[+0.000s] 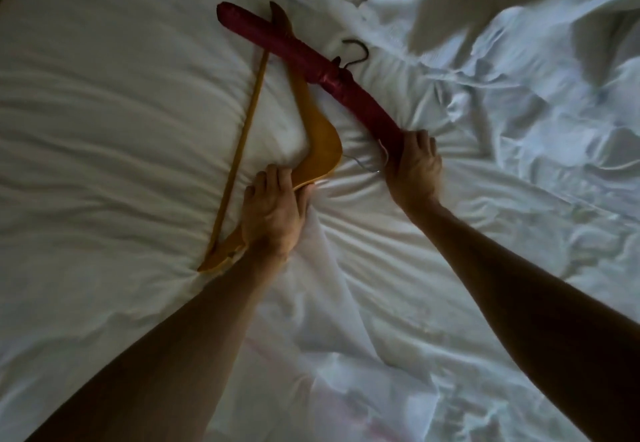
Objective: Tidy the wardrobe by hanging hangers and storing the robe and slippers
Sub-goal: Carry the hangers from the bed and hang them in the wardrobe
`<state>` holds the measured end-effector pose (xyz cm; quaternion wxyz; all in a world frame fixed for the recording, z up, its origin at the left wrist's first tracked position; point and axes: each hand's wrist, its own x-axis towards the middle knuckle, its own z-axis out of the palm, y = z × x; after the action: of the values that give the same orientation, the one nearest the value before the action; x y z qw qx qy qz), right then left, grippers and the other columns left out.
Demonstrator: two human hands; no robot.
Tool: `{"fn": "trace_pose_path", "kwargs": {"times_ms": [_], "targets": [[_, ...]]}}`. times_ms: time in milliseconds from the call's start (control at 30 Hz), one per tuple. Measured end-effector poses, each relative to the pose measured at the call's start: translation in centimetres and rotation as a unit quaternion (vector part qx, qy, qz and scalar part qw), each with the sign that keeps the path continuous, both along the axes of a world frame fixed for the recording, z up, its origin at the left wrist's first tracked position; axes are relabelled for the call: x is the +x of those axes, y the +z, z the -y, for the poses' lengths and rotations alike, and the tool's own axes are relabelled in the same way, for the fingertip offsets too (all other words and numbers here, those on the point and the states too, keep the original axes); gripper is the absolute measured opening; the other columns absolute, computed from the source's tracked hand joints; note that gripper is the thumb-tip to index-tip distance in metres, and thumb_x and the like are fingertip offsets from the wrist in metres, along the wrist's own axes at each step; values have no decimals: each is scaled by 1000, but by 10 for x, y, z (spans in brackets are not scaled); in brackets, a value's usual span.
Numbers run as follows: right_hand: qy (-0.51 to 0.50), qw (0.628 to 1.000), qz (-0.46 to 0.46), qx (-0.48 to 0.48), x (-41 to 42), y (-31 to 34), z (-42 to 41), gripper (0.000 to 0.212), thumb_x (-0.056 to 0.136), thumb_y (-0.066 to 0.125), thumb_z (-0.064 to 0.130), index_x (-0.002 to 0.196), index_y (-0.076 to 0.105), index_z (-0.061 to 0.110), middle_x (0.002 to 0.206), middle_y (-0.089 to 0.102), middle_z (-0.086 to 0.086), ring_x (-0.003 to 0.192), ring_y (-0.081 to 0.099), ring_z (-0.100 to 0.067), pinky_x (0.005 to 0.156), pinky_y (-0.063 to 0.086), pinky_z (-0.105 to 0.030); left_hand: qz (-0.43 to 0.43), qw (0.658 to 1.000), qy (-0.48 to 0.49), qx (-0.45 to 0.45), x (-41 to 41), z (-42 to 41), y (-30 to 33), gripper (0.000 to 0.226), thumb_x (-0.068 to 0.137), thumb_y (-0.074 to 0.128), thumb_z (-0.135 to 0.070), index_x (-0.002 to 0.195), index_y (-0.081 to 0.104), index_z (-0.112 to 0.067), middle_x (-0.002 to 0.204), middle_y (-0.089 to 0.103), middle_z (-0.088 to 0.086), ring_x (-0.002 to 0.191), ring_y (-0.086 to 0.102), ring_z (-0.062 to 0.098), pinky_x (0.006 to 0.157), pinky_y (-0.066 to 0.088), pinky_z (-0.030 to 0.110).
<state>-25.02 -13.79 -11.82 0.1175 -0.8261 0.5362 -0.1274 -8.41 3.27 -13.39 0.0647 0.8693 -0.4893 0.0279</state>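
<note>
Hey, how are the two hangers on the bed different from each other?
The wooden hanger is bare yellow-brown wood with a straight trouser bar; the padded hanger is wrapped in dark red satin and has no bar. The padded hanger's far end lies across the wooden one. The left hand grips the wooden hanger, the right hand the padded one. Both lie flat on the white sheet.

A bed (104, 102) covered with a white sheet fills the frame, smooth at the left and creased toward the lower middle. A rumpled white duvet (519, 60) is heaped across the upper right. On the sheet near the upper middle lies a wooden hanger (313, 123), its bar running down toward the lower left. A red padded hanger (298, 52) lies across the wooden one's upper end, slanting from upper middle down to the right.
</note>
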Motion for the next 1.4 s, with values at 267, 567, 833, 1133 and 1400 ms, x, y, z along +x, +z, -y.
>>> {"fn": "trace_pose_path", "kwargs": {"times_ms": [267, 567, 833, 1133, 1400], "targets": [[-221, 966, 34, 130, -49, 31, -60, 24, 92, 58, 20, 110, 58, 5, 109, 65, -17, 98, 61, -39, 75, 42, -39, -57, 998, 1, -9, 2, -20, 18, 54, 101, 35, -58, 97, 59, -10, 90, 59, 14, 84, 59, 35, 66, 47, 44], [-268, 841, 144, 448, -83, 66, -62, 41, 78, 78, 40, 89, 74, 1, 72, 74, -14, 66, 71, -28, 69, 62, -41, -78, 996, 43, -1, 10, -64, 23, 47, 84, 74, -51, 90, 61, -6, 88, 61, 18, 79, 62, 38, 65, 49, 42], [-181, 651, 332, 659, -70, 58, -66, 9, 86, 64, 18, 89, 59, 12, 72, 60, -3, 51, 54, -12, 50, 48, -21, -204, 978, 29, 13, 22, -63, 29, 46, 92, 65, -43, 85, 63, 2, 92, 64, 26, 89, 62, 44, 75, 48, 47], [-277, 715, 351, 538, -111, 131, -193, 29, 96, 60, 34, 93, 65, 5, 64, 57, -5, 53, 50, -17, 52, 44, -28, -416, 895, 138, -89, -26, -97, 114, 43, 93, 66, -47, 71, 60, -11, 71, 61, 10, 65, 55, 23, 59, 36, 29], [-238, 718, 361, 545, -113, 303, -259, 34, 91, 65, 44, 97, 77, 13, 73, 59, -3, 66, 55, -15, 66, 49, -30, -609, 752, 224, -118, -99, -140, 273, 33, 93, 64, -50, 76, 69, -21, 65, 63, -8, 63, 58, 13, 62, 43, 26]]}}
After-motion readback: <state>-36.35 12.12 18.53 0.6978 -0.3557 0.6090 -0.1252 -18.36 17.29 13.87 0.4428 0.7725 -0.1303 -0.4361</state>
